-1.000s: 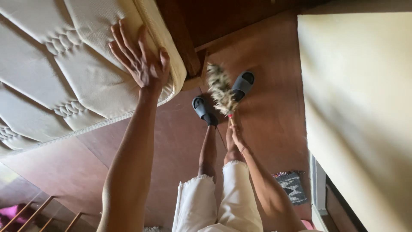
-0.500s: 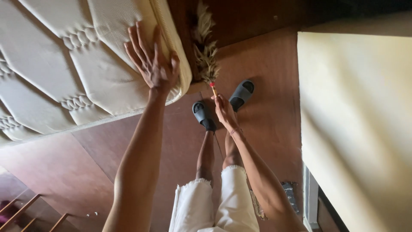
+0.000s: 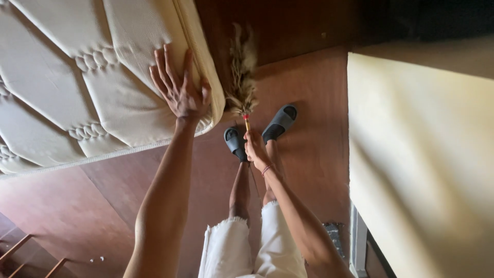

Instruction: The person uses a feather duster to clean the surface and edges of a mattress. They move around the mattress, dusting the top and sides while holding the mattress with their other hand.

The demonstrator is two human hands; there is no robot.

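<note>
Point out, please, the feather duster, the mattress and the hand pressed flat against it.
feather duster (image 3: pixel 242 82): head view, on the brown feather plume above the stick.
mattress (image 3: pixel 62 92): head view, on a bare quilted panel of the cream face.
left hand (image 3: pixel 180 92): head view, on the back of the hand.

You had a cream mattress (image 3: pixel 77 87) with a quilted pattern of stitched lines and small puffed clusters, edged with cream piping. Your feather duster (image 3: pixel 242 77) showed tan and brown plumes on a handle banded red and yellow. The floor (image 3: pixel 303 134) was reddish-brown wood. Your slippers (image 3: pixel 280 122) were dark grey, your trousers (image 3: pixel 257 247) white with frayed hems. The wall (image 3: pixel 422 164) looked pale yellow, and your wristband (image 3: pixel 266 169) red.
</note>
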